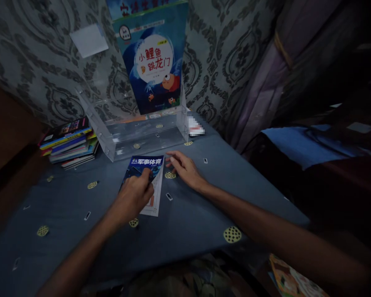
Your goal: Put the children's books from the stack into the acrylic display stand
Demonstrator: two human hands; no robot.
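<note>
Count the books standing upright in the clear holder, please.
1: a blue book stands in the clear holder by the wall. Others may hide behind it; a green top edge shows there.

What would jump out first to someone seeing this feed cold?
Probably the bright blue children's book standing upright in the clear acrylic holder against the patterned wall. Below it, the left hand presses on a dark magazine lying flat on the blue tablecloth, while the right hand rests just beside its right edge. A stack of books sits left of the holder.
</note>
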